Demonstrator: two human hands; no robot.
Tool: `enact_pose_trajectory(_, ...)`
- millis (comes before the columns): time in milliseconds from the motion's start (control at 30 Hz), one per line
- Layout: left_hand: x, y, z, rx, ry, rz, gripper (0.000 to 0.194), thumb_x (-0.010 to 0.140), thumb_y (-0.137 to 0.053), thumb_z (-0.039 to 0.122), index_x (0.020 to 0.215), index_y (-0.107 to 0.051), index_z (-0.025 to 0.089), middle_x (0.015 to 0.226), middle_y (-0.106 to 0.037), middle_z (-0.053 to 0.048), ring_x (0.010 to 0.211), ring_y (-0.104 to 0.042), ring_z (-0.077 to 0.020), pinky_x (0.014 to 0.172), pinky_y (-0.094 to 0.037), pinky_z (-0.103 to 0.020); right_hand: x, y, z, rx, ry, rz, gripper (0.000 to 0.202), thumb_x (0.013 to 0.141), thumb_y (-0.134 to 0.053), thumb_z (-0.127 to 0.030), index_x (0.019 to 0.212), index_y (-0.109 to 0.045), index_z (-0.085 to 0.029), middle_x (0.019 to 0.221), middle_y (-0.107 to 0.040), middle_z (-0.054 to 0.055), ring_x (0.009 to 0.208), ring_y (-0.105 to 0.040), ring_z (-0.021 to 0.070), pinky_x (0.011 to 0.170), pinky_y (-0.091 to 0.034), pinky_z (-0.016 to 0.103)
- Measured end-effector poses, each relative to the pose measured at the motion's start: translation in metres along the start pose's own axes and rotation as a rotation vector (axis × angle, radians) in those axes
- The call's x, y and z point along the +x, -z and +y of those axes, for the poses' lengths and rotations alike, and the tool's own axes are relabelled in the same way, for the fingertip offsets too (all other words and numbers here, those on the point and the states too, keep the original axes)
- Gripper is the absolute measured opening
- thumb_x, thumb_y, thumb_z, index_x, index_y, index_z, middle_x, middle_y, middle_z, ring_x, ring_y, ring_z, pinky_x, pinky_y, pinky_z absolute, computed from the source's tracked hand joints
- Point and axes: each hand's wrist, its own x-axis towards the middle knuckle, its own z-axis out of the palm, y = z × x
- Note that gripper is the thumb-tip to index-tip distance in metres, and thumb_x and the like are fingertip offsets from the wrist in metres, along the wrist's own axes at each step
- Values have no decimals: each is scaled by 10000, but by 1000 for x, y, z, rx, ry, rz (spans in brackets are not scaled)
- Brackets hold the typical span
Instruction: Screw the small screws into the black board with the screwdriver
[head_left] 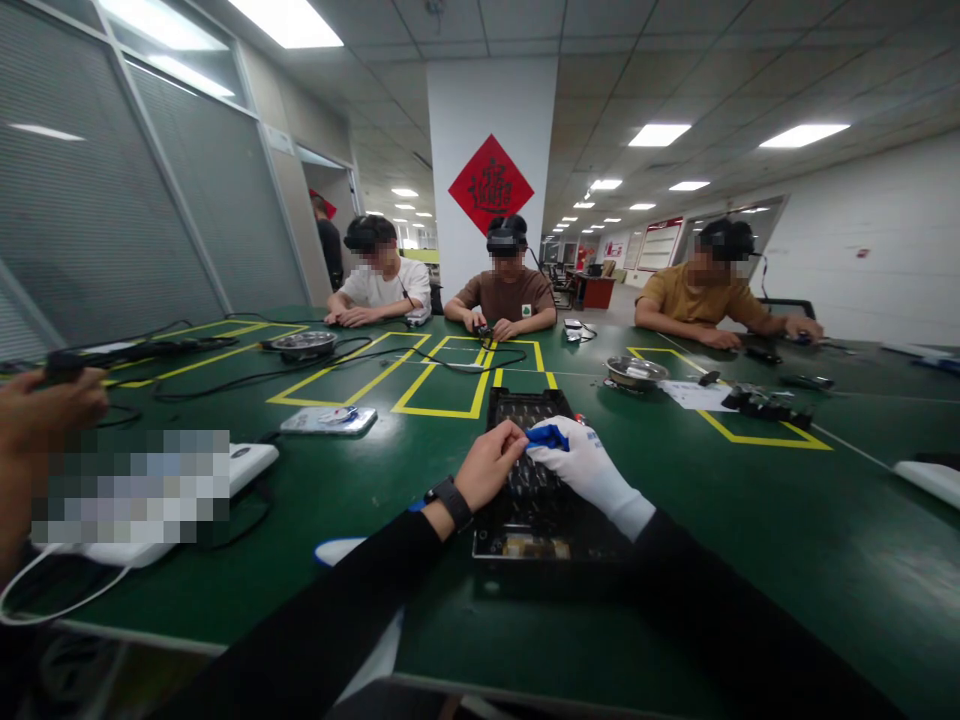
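My left hand (pixel 489 466) is bare, with a black watch (pixel 448 502) on the wrist. Its fingers are pinched together close to the fingertips of my right hand (pixel 581 462), which wears a white glove with blue fingertips. The gloved fingers are also closed; anything between either set is too small or hidden to make out. Both hands are above a black tray (pixel 487 540) holding rows of small dark pieces, partly covered by my hands and right sleeve. Beside my left forearm lies a white glove (pixel 341 551) with a blue edge, partly hidden by the sleeve.
On the green table (pixel 420 620), a phone (pixel 328 420) lies left of the tray, near a white power bank (pixel 251 462) with cables. Metal bowls (pixel 636 372) and papers (pixel 697 395) sit farther off. Another person's hand (pixel 52 410) reaches in at left; three people sit opposite.
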Motion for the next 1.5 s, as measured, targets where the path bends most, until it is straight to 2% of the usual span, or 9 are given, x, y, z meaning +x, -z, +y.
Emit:
enact_pose_trajectory(167,0,-1,-2,-14,0,2,190,828,-392,313,781,-492,159,665,-478,25,622,-415,-94,594,-324,-202,0,1,-3,11,-10,-14,217,712,-573,-313,872,-600,-169,842,-598,33,774,-556,143,716,-423,279)
enact_pose_trajectory(433,1,-1,-2,-75,22,8,202,812,-425,327,806,-521,150,655,-481,24,595,-403,-87,567,-325,-196,-1,3,-8,-34,-36,-8,170,717,-561,-335,733,-546,-165,704,-560,-5,651,-516,117,615,-393,246)
enact_pose_trajectory(800,2,1,-1,-44,-9,9,230,811,-427,340,791,-550,147,681,-514,9,612,-428,-95,577,-334,-204,-2,1,-4,-1,-46,7,172,737,-524,-297,843,-584,-175,815,-601,24,761,-545,143,723,-410,287)
enact_pose_trajectory(967,3,3,1,22,4,68,232,824,-394,324,746,-526,149,664,-501,9,617,-427,-100,583,-332,-212,-1,3,-7,46,-32,20,210,773,-470,-328,859,-589,-179,850,-606,29,800,-547,140,764,-403,285)
enact_pose_trajectory(1033,3,3,1,48,12,85,225,825,-391,315,735,-516,150,661,-497,10,619,-426,-102,587,-331,-215,0,4,-7,24,-65,49,219,742,-508,-358,845,-577,-178,837,-598,26,777,-545,140,734,-407,280)
enact_pose_trajectory(1167,3,3,0,80,27,53,226,826,-391,320,747,-521,152,666,-498,8,623,-426,-104,589,-331,-216,0,4,-4,-55,-182,84,236,626,-611,-377,724,-536,-176,675,-552,-15,626,-506,125,592,-389,249)
enact_pose_trajectory(1267,2,2,0,89,18,41,231,828,-387,324,756,-525,153,676,-499,5,632,-425,-107,594,-332,-218,-1,4,-4,-49,-166,79,193,676,-557,-368,669,-533,-176,622,-540,-23,599,-488,119,586,-372,243)
enact_pose_trajectory(1500,1,1,1,89,13,19,226,825,-393,314,747,-531,153,677,-512,2,633,-437,-109,602,-342,-219,-1,6,-6,-35,-125,85,198,743,-471,-309,669,-594,-172,666,-601,0,652,-529,133,656,-383,248)
